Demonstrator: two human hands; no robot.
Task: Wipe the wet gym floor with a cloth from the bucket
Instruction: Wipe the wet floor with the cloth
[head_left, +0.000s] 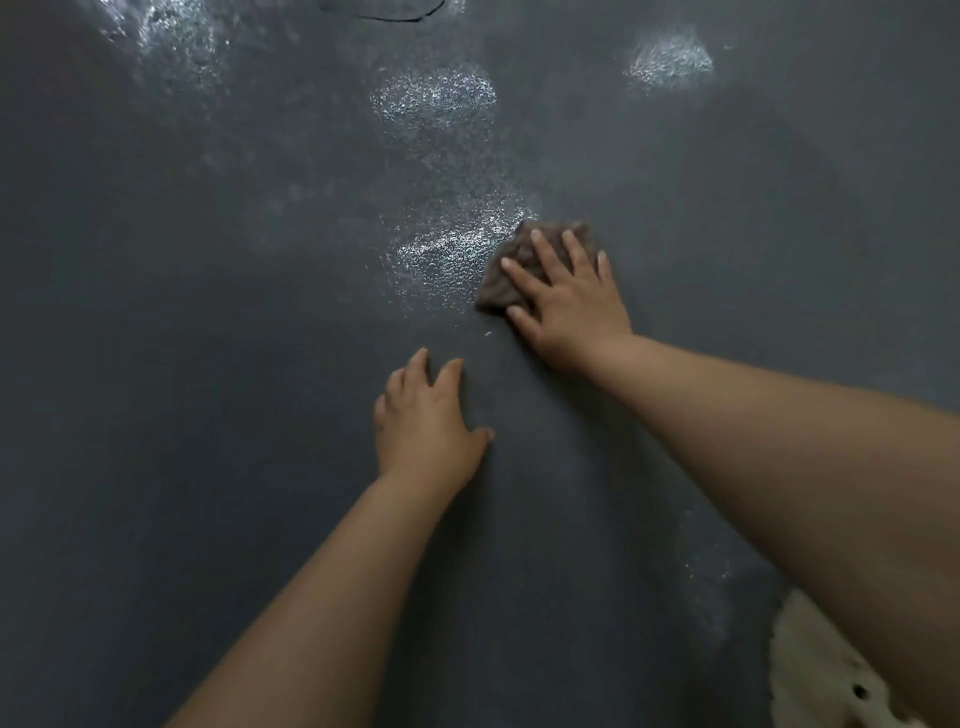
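Head view, sole camera. Right hand (569, 301) lies flat on the cloth (511, 275), fingers spread and straight, pressing it to the floor (208, 364) rather than clutching it. The cloth, a crumpled brownish wad, sits at the right edge of a glistening wet patch (447, 249). Left hand (428, 415) rests on the floor nearer the body, fingers relaxed and slightly bent, holding nothing, apparently bracing the person's weight.

Risks noted, as judgement:
- The cloth is bunched and mostly under the palm, so a stroke may cover only a narrow strip and push water ahead of it instead of lifting it.
- With no grip on the fabric, a quick sweep could let the hand slide off the cloth.
- The bracing hand lies just short of the wet area; should water spread toward it, the support could slip.
- Further shiny patches lie beyond reach, one ahead (434, 98), one at upper right (670, 60), one at upper left (171, 36); they could be missed unless the person shifts forward.

Limits of observation:
- The bucket is not in view.
- A dark curved line (384, 13) at the top edge is cut off; its nature cannot be told.
- A pale ragged shape (821, 675) at lower right is partly behind the right forearm and runs out of the frame; it cannot be identified.
- How saturated the cloth is cannot be judged.
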